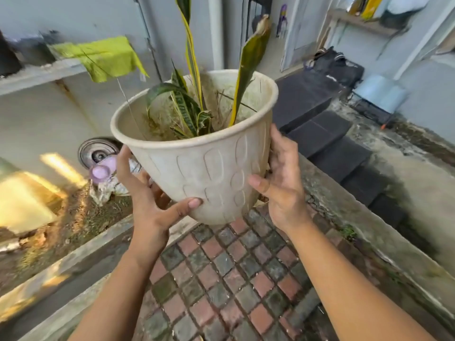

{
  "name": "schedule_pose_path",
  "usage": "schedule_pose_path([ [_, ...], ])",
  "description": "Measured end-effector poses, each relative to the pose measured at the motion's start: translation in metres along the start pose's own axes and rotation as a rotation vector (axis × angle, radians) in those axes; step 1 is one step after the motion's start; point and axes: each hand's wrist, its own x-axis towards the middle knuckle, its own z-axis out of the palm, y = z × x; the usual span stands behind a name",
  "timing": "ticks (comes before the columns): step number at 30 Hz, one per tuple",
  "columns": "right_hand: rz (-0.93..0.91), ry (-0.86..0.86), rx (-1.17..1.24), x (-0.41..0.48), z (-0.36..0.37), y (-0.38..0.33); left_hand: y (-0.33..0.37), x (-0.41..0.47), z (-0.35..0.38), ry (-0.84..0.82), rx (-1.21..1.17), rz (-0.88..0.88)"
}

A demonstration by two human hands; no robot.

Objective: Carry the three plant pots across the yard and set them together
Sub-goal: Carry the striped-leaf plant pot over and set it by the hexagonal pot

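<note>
A cream plastic plant pot (209,173) with a raised pattern hangs in the air at the middle of the head view, tilted slightly. A snake plant (189,104) with yellow-edged green leaves grows in it. My left hand (147,193) grips the pot's lower left side, thumb across the front. My right hand (283,183) presses against its right side. No other pot shows in the frame.
Below lies checkered brick paving (234,279) between a concrete curb (81,254) and a mossy ledge (369,230). Black steps (332,148) climb at the right. A yellow-green cloth (103,57) hangs from the wall at the left, above a wheel (98,150) and a purple object (101,171).
</note>
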Motion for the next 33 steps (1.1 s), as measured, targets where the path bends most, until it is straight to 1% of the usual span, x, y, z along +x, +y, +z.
schedule_pose_path([
  [2, 0.012, -0.009, -0.007, 0.007, -0.016, 0.05, -0.048, 0.015, 0.006, -0.004, -0.033, 0.031],
  [5, -0.023, -0.003, -0.022, 0.004, -0.046, 0.131, -0.132, 0.02, 0.018, 0.04, 0.003, 0.083],
  [10, -0.088, -0.05, -0.057, -0.02, -0.106, 0.266, -0.277, 0.015, 0.034, 0.018, 0.02, 0.085],
  [15, -0.105, -0.044, -0.106, -0.055, -0.161, 0.4, -0.432, 0.0, 0.043, -0.036, 0.008, 0.08],
  [20, -0.107, -0.037, -0.135, -0.089, -0.201, 0.517, -0.56, -0.029, 0.051, -0.012, 0.018, 0.066],
  [24, -0.083, -0.008, -0.056, -0.109, -0.221, 0.585, -0.627, -0.045, 0.053, 0.04, 0.056, 0.043],
  [26, -0.011, 0.001, 0.0, -0.116, -0.229, 0.609, -0.649, -0.05, 0.056, 0.055, 0.07, 0.031],
  [30, 0.128, 0.002, 0.001, -0.127, -0.246, 0.642, -0.672, -0.061, 0.067, 0.072, 0.121, -0.003],
  [33, 0.194, -0.021, -0.054, -0.128, -0.255, 0.646, -0.681, -0.064, 0.069, 0.064, 0.163, -0.06],
])
